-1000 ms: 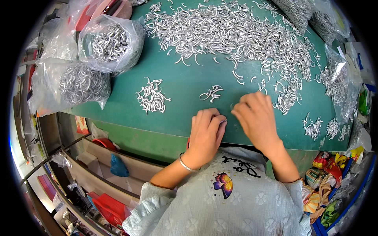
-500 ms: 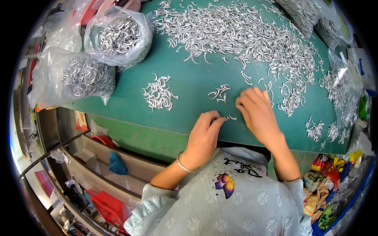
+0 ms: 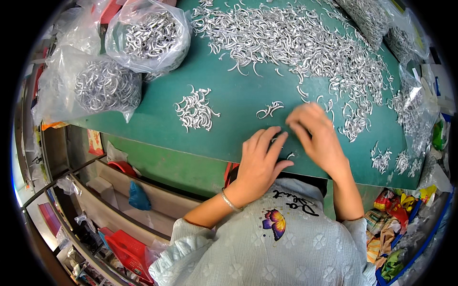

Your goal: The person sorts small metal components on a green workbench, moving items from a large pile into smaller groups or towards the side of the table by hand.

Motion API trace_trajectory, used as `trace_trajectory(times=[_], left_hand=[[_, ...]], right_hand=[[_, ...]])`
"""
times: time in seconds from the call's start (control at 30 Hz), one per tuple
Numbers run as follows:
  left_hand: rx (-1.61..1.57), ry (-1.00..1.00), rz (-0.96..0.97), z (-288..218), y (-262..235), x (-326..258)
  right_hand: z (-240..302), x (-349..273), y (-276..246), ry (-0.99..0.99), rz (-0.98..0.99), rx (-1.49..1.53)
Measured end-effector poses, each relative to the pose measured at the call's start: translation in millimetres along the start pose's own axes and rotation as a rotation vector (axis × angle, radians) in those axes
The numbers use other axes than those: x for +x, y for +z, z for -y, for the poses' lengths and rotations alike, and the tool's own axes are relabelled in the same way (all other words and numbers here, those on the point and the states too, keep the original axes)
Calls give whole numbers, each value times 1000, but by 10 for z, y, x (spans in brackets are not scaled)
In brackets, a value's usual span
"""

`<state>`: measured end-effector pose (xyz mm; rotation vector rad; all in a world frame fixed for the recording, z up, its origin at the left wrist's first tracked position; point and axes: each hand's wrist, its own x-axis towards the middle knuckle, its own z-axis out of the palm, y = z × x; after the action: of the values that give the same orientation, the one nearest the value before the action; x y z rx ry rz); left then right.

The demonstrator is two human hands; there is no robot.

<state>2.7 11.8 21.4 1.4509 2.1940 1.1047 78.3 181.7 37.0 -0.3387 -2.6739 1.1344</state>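
A person's left hand (image 3: 260, 164) lies flat, fingers spread, on the green table (image 3: 238, 102); the blurred right hand (image 3: 317, 138), grip unclear, reaches toward a small cluster of silver hooks (image 3: 270, 110). Hooks near the edge could slide off.

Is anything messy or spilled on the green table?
Nothing looks spilled by accident. The silver hooks lie in one loose heap on the green table, with a small pile set apart. The left hand and right hand rest near a few hooks.
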Motion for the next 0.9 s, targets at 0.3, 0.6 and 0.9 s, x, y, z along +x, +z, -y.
trace_trajectory(times=[0.3,0.6,0.9], left_hand=[[-51,58,-28,83,134,9],[-74,-72,-194,17,57,24],[75,52,-56,58,126,-15]], right_hand=[[-120,112,1,38,-162,-338],[75,-91,43,-23,7,-105],[-2,180,158,-25,-21,-326]])
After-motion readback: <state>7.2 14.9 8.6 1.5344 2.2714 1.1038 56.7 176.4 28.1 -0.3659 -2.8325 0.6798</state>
